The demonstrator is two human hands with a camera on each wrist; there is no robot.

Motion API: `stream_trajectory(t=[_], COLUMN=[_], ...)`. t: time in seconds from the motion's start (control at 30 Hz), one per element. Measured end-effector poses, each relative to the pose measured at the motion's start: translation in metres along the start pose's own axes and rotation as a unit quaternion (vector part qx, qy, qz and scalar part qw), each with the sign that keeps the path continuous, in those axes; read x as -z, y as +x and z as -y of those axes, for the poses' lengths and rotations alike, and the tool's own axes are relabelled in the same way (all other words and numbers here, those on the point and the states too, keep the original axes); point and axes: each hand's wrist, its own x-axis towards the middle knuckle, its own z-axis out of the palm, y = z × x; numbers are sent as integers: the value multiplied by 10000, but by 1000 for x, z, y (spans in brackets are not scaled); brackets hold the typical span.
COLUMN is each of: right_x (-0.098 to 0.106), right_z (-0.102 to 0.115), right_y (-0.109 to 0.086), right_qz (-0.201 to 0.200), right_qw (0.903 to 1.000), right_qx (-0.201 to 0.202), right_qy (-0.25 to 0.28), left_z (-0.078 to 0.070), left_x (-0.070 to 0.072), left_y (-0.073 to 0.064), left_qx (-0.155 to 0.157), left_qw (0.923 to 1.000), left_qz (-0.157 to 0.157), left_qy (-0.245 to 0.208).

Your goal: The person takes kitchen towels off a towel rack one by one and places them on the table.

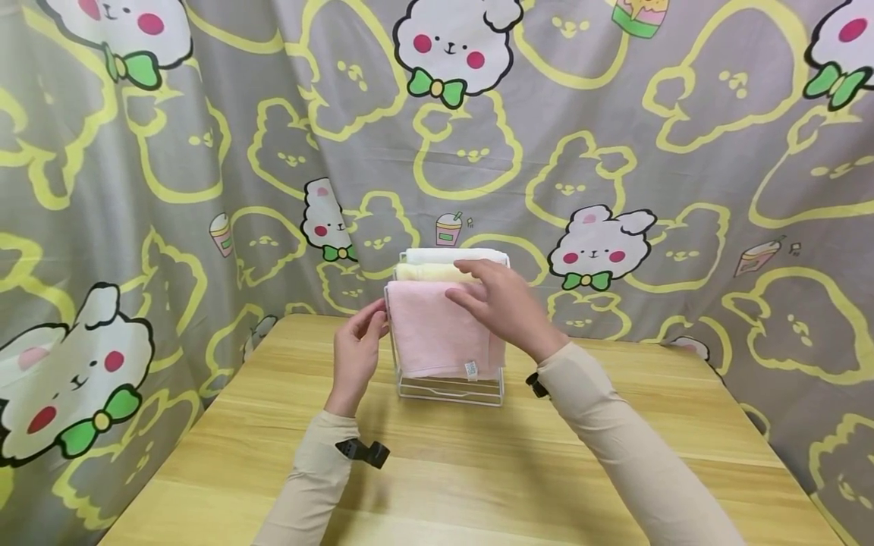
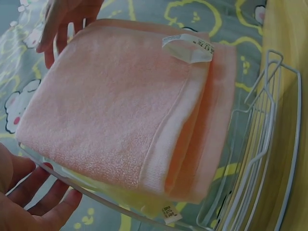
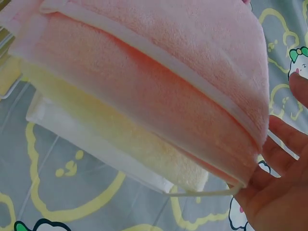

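Observation:
A white wire rack [image 1: 451,396] stands on the table with folded towels draped over its rungs. In front hangs a pink towel [image 1: 437,330] with a small white tag, behind it a yellow towel [image 1: 426,273], and at the back a white towel [image 1: 451,255]. My left hand [image 1: 358,345] is at the rack's left side; in the left wrist view its fingers [image 2: 55,197] touch the side wire, loosely bent. My right hand [image 1: 508,303] is spread over the pink towel's upper right. In the right wrist view its fingers [image 3: 284,144] reach by the towel's edge, thumb apart.
The wooden table [image 1: 437,470] extends around the rack. A grey curtain [image 1: 273,152] with yellow outlines and white rabbits hangs behind and on both sides. Each wrist wears a small black camera, such as the left one's camera [image 1: 365,453].

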Motion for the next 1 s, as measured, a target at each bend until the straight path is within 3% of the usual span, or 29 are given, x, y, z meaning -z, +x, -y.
stream_trajectory(t=[0.2, 0.63, 1.0], right_x=[-4, -14, -26], right_z=[1, 3, 0], right_y=[3, 4, 2], right_qz=[60, -24, -641], right_qw=[9999, 9996, 9967], right_qx=[-48, -178, 167], right_qy=[138, -215, -467], left_z=[3, 9, 12], left_x=[0, 0, -2], left_y=[2, 6, 8], left_qx=[141, 455, 540], left_qw=[9998, 9984, 9966], left_qz=[5, -130, -201], left_qy=[-149, -311, -596])
